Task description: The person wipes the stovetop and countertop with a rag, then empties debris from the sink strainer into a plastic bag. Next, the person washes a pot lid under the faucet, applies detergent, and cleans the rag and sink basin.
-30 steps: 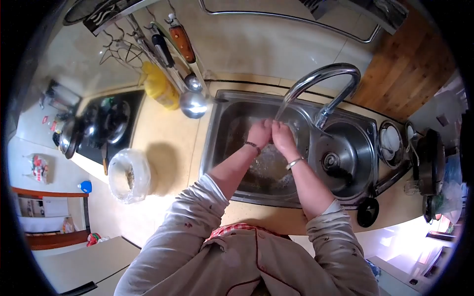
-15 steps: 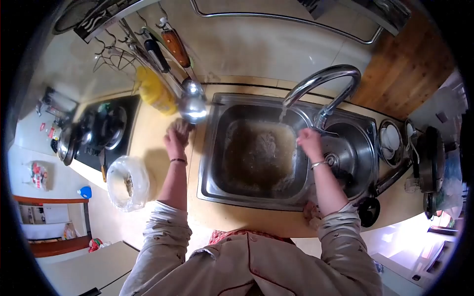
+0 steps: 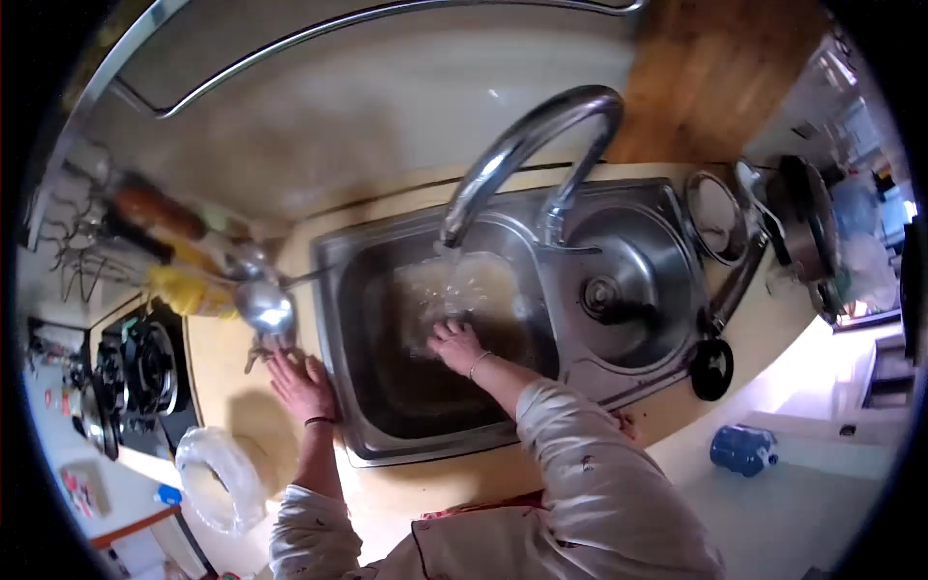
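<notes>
Murky water lies in the large basin of the steel sink. Below the chrome faucet, with water running from its spout, my right hand reaches into that basin, fingers spread at the water and nothing visible in them. My left hand is on the counter by the sink's left rim, its fingers apart. A small greyish-brown item lies at its fingertips, just under the hanging ladle; whether the fingers touch it is unclear.
A bin lined with a clear bag stands at the lower left. Left of the ladle is a yellow bottle, with a stove beyond. Dishes and a pan sit right of the small basin. A blue water jug is lower right.
The view has shifted and turned. My right hand has moved from beside the small basin into the large one, fingers spreading. My left hand has opened out on the counter.
</notes>
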A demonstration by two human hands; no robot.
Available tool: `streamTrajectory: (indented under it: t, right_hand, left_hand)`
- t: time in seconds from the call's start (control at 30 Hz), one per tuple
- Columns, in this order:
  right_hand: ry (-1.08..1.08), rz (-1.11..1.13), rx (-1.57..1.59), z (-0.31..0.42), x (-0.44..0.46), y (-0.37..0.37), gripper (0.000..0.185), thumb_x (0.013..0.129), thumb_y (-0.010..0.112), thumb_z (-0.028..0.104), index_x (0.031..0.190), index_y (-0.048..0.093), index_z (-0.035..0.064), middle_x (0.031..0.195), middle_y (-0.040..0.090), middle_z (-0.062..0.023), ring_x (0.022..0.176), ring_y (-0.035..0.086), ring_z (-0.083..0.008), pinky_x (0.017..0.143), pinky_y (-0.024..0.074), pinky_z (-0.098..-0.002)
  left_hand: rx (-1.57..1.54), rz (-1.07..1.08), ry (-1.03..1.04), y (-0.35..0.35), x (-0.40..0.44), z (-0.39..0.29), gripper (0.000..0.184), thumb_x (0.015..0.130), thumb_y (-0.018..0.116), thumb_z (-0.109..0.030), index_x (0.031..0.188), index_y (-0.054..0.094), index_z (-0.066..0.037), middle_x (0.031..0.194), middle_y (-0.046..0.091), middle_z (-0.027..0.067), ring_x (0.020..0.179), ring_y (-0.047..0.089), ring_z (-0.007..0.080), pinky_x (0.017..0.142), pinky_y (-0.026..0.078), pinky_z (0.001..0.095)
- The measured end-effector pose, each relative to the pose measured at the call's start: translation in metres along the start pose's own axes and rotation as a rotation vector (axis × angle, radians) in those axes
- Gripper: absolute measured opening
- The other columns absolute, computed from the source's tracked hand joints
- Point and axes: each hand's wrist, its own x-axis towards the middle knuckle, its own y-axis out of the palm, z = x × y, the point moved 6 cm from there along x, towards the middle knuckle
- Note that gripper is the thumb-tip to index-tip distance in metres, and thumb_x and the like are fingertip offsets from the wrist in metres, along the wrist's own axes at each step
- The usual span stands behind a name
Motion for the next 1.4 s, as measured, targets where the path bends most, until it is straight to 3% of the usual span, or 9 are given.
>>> streamTrajectory:
  t: [0.13,0.3,0.4,0.6,0.8,0.93,1.03,1.1,1.4]
  right_hand:
    - [-0.009,-0.072,-0.262,-0.045,-0.014,-0.046,0.021,0.081,0.051,0.023,0.098,0.062,0.0208,0.132,0.041,-0.0057,0.122,0.034,-0.0313,0.088,0.0337,-0.0544]
    - [0.554,-0.235,0.155,-0.037,-0.03,-0.021,0.026,0.084,0.046,0.023,0.103,0.061,0.0144,0.131,0.039,-0.0113,0.116,0.037,-0.0372,0.091,0.0313,-0.0543]
    - [0.108,0.02,-0.123,-0.01,-0.029,-0.007,0.021,0.077,0.051,0.019,0.091,0.065,0.0127,0.117,0.048,-0.009,0.096,0.049,-0.0323,0.077,0.0414,-0.0484]
    - [0.693,-0.229,0.06,-0.033,-0.038,-0.065,0.037,0.08,0.052,0.023,0.115,0.055,0.0111,0.134,0.033,-0.0126,0.119,0.032,-0.0391,0.095,0.0311,-0.0561]
    - [0.317,0.16,0.04,-0.014,-0.033,-0.012,0.028,0.085,0.046,0.024,0.105,0.064,0.0161,0.135,0.035,-0.0176,0.121,0.032,-0.0442,0.095,0.0262,-0.063]
    - [0.753,-0.066,0.168,-0.043,-0.062,-0.029,0.034,0.086,0.041,0.012,0.115,0.055,0.0043,0.127,0.044,-0.02,0.112,0.045,-0.0414,0.089,0.0412,-0.0487]
    - [1.123,-0.134,0.745,-0.035,-0.072,-0.002,0.036,0.084,0.044,0.013,0.117,0.054,0.0026,0.124,0.046,-0.0224,0.106,0.051,-0.0395,0.09,0.0427,-0.0455]
    - [0.418,0.138,0.495,-0.007,-0.049,0.01,0.034,0.074,0.059,0.024,0.1,0.06,0.0021,0.108,0.058,-0.021,0.092,0.058,-0.0389,0.083,0.0468,-0.0405]
    - [0.484,-0.462,0.737,0.035,-0.101,-0.073,0.045,0.073,0.064,0.022,0.11,0.052,-0.0008,0.09,0.06,-0.0222,0.086,0.058,-0.0362,0.077,0.0462,-0.0438]
  left_hand:
    - [0.057,-0.053,0.03,0.005,0.0,0.003,0.064,0.088,0.042,-0.042,0.139,0.025,-0.009,0.14,0.029,0.0186,0.132,0.024,0.031,0.108,0.016,0.0444]
    - [0.082,-0.008,0.024,0.007,0.001,0.003,0.064,0.089,0.038,-0.045,0.14,0.022,-0.01,0.141,0.027,0.0197,0.132,0.023,0.0315,0.108,0.016,0.0457]
    - [0.076,0.013,0.013,0.011,0.001,0.006,0.066,0.089,0.037,-0.047,0.141,0.021,-0.011,0.142,0.025,0.0203,0.132,0.023,0.0317,0.108,0.016,0.0459]
    - [0.069,-0.008,0.034,0.008,0.002,0.006,0.065,0.089,0.036,-0.047,0.139,0.023,-0.008,0.141,0.027,0.0208,0.132,0.024,0.0321,0.107,0.017,0.047]
    - [0.083,0.004,0.024,0.01,0.003,0.006,0.064,0.089,0.037,-0.046,0.139,0.024,-0.008,0.14,0.028,0.0201,0.131,0.024,0.0325,0.106,0.017,0.0476]
    - [0.067,-0.031,0.03,0.011,0.003,0.008,0.062,0.089,0.04,-0.043,0.139,0.025,-0.009,0.141,0.028,0.0185,0.131,0.024,0.0315,0.106,0.018,0.0472]
    - [0.074,-0.018,0.028,0.008,0.002,0.005,0.062,0.089,0.04,-0.044,0.139,0.026,-0.01,0.141,0.029,0.0185,0.131,0.025,0.0314,0.107,0.018,0.0463]
    - [0.07,-0.021,0.033,0.009,0.001,0.005,0.062,0.089,0.039,-0.044,0.138,0.027,-0.01,0.14,0.029,0.0191,0.131,0.026,0.0316,0.106,0.019,0.0466]
    - [0.068,-0.101,0.055,0.014,0.004,0.009,0.063,0.088,0.039,-0.049,0.137,0.029,-0.01,0.138,0.033,0.0206,0.127,0.032,0.0332,0.104,0.022,0.0481]
